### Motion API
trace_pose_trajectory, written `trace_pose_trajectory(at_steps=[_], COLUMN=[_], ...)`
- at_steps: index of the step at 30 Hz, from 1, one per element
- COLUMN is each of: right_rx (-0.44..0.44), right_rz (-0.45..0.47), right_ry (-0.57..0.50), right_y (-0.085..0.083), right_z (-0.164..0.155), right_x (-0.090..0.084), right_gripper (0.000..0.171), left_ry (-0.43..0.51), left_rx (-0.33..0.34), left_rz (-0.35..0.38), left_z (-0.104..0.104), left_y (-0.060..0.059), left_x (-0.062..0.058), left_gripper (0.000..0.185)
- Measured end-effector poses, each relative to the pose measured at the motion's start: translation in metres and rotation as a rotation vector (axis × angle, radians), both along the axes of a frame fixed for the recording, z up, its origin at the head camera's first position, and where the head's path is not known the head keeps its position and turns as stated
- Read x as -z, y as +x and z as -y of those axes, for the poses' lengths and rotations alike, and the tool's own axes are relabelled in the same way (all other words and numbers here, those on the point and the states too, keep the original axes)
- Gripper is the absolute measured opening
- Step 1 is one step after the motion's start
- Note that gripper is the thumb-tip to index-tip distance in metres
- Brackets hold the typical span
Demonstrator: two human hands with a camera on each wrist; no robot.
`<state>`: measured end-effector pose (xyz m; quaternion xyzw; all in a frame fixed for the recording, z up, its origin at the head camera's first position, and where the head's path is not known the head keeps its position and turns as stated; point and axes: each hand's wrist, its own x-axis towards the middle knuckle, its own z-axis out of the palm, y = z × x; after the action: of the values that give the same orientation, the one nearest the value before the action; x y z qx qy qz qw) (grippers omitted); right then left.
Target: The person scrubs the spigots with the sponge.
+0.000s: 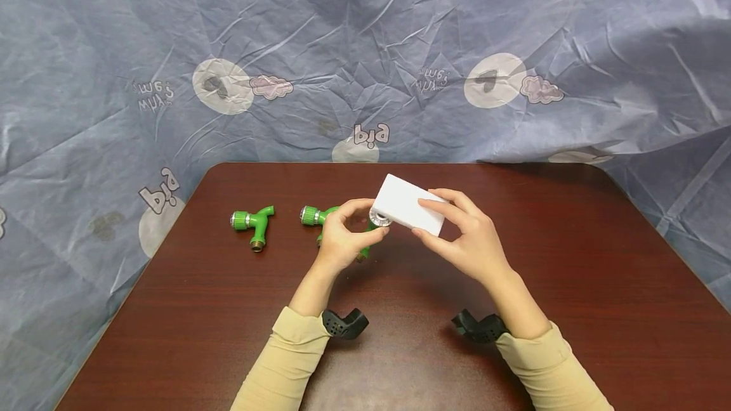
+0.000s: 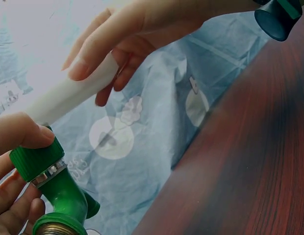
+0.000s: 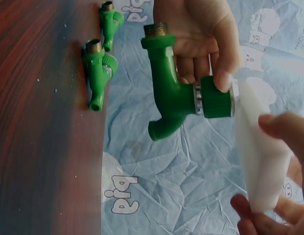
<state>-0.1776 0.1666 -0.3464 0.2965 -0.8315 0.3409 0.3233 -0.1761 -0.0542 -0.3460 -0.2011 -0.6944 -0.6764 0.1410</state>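
My left hand (image 1: pixel 340 237) grips a green tap (image 3: pixel 164 81) by its ribbed knob, thumb on the knob's side. The tap is raised above the table, its brass-threaded inlet pointing toward me. My right hand (image 1: pixel 474 238) holds a white rectangular sponge block (image 1: pixel 407 204) between thumb and fingers. One end of the sponge lies against the silver end face of the knob (image 3: pixel 216 97), covering part of it. In the head view the left hand hides most of the held tap.
Two more green taps lie on the dark red-brown table (image 1: pixel 514 347): one tap (image 1: pixel 258 227) at the left, another tap (image 1: pixel 311 215) partly behind my left hand. A wrinkled blue printed cloth (image 1: pixel 365 49) hangs behind the table's far edge.
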Motion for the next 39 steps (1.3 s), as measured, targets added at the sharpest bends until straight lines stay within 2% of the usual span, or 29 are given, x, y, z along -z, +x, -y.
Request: trace_pose_trajectory(at_steps=[2, 4, 6, 9, 12, 13, 17, 20, 22, 27, 30, 39], right_rx=[0.038, 0.032, -0.015, -0.098, -0.113, -0.098, -0.007, 0.030, 0.038, 0.043, 0.047, 0.063], right_rz=[-0.007, -0.003, 0.008, 0.027, 0.026, 0.022, 0.004, 0.005, 0.006, -0.006, -0.014, -0.015], right_ry=[-0.026, -0.040, -0.030, 0.019, 0.046, 0.044, 0.011, -0.016, -0.032, -0.086, -0.106, -0.107], right_y=[0.000, 0.000, 0.001, 0.002, 0.001, 0.001, 0.000, 0.000, 0.000, -0.001, -0.001, -0.002], right_z=[-0.001, -0.001, 0.000, 0.002, 0.003, 0.002, -0.003, -0.007, -0.010, -0.014, -0.016, -0.021], right_x=[0.000, 0.000, -0.001, -0.001, 0.000, 0.000, -0.003, -0.006, -0.008, -0.012, -0.013, -0.014], right_gripper=[0.045, 0.046, 0.046, 0.044, 0.044, 0.044, 0.044, 0.045, 0.046, 0.048, 0.049, 0.048], left_ry=[-0.004, -0.002, 0.006, 0.033, 0.041, 0.039, 0.049, 0.074, 0.071, 0.056, 0.053, 0.094], left_rx=[-0.007, -0.007, -0.002, 0.022, 0.030, 0.026, 0.027, 0.056, 0.065, 0.086, 0.080, 0.019], left_rz=[-0.002, -0.001, 0.002, -0.008, -0.001, 0.003, 0.032, 0.049, 0.054, 0.060, 0.102, 0.267], left_z=[0.000, 0.000, 0.001, 0.002, 0.003, 0.002, 0.001, 0.001, 0.001, -0.001, -0.002, -0.004], left_y=[0.000, -0.001, -0.004, -0.012, -0.017, -0.017, -0.008, -0.004, -0.004, -0.015, -0.021, -0.026], left_x=[0.000, 0.001, 0.006, 0.019, 0.026, 0.025, 0.010, 0.003, 0.003, 0.021, 0.032, 0.042], left_gripper=[0.041, 0.040, 0.041, 0.043, 0.044, 0.044, 0.042, 0.044, 0.046, 0.046, 0.044, 0.043])
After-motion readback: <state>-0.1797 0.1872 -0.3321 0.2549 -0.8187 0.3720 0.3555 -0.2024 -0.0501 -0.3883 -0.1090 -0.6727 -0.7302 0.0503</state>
